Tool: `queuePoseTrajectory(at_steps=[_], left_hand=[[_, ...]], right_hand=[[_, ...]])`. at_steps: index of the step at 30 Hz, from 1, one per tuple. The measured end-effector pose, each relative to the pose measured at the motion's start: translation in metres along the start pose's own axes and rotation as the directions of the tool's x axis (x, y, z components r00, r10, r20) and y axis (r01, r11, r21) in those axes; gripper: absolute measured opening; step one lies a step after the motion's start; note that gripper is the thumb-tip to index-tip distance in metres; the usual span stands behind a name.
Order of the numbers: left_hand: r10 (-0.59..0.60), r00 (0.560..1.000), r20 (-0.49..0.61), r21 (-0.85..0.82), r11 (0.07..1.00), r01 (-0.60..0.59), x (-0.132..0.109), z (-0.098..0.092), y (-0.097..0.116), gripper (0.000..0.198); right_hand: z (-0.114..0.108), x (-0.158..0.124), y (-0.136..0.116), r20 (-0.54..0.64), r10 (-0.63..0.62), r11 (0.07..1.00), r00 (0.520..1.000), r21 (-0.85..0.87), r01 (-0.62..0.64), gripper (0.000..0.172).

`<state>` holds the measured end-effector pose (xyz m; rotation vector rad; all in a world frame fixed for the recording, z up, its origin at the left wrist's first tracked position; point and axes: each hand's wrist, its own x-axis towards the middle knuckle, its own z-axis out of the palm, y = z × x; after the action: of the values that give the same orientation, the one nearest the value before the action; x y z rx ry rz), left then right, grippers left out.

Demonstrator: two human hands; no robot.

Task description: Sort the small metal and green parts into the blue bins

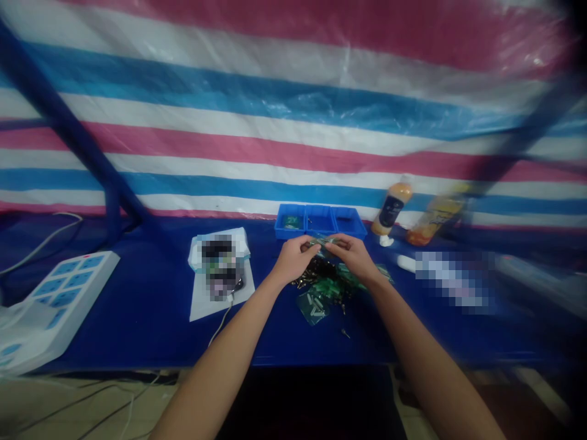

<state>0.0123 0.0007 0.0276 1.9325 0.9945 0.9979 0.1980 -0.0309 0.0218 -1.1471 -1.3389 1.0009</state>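
Observation:
Between my left hand (296,258) and my right hand (353,253) is a small clear plastic bag (324,242), pinched by the fingers of both. What the bag contains is too blurred to tell. Under my hands lies a pile of dark and brassy small screw-like parts (323,269) mixed with green-tinted little bags (332,287). In front of the pile rests a clear bag of pale cylindrical pieces (313,307). One loose screw-like part (345,333) lies nearer the table edge. Just beyond my fingers stand three blue bins (290,234); the left one holds greenish bags.
Two bottles of orange drink (393,205) stand at the back right, a crumpled white scrap (386,241) by them. Left of my arms are papers (199,308) with a phone-like device on a cable. A large white power strip (87,287) lies at far left. A striped sheet (229,146) hangs behind.

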Motion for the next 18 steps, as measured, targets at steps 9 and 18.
queuePoseTrajectory(at_steps=[9,18], left_hand=[[-0.072,0.994,0.086,-0.062,0.995,0.078,-0.001,-0.005,0.002,0.027],[-0.177,0.952,0.248,-0.147,0.965,0.218,-0.001,-0.013,0.004,0.032]], right_hand=[[0.000,0.000,0.001,-0.063,0.011,1.000,0.998,-0.003,-0.011,0.039],[0.001,0.000,0.002,-0.050,-0.005,1.000,0.999,0.017,0.006,0.037]])
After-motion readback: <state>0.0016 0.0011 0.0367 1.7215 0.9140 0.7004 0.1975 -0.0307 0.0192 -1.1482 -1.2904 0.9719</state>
